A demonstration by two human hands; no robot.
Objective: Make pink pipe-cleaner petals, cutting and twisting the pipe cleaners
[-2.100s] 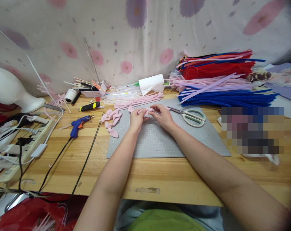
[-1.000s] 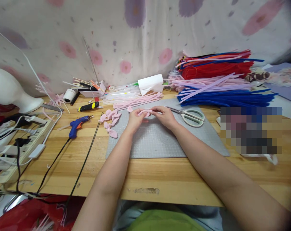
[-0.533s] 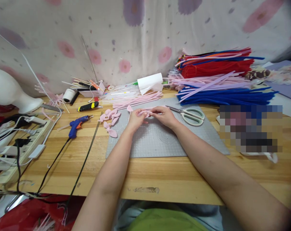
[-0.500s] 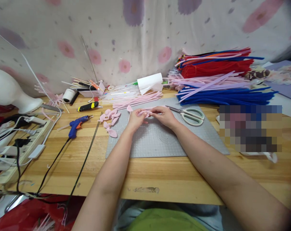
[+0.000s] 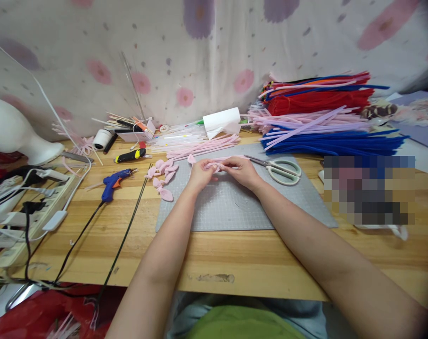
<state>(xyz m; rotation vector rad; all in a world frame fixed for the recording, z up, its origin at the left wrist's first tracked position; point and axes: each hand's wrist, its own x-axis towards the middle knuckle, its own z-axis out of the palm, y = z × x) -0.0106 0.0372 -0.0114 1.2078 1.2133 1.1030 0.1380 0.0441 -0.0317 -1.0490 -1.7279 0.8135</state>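
Note:
Both of my hands meet over the far part of a grey cutting mat (image 5: 235,207). My left hand (image 5: 199,175) and my right hand (image 5: 242,171) pinch the two ends of a pale pink pipe cleaner piece (image 5: 214,165), bent into a small loop between the fingertips. To the left of my left hand lie several finished pink loops (image 5: 162,176) at the mat's edge. Loose pink pipe cleaners (image 5: 200,148) lie just beyond my hands.
White-handled scissors (image 5: 279,170) lie on the mat right of my right hand. A blue glue gun (image 5: 115,182), a yellow-black knife (image 5: 131,156) and a power strip (image 5: 26,207) sit at left. Stacks of red, pink and blue pipe cleaners (image 5: 327,122) fill the back right.
My hands stay in the same spot over the mat; the fingers have shifted slightly as they work the pink piece. Nothing else has moved.

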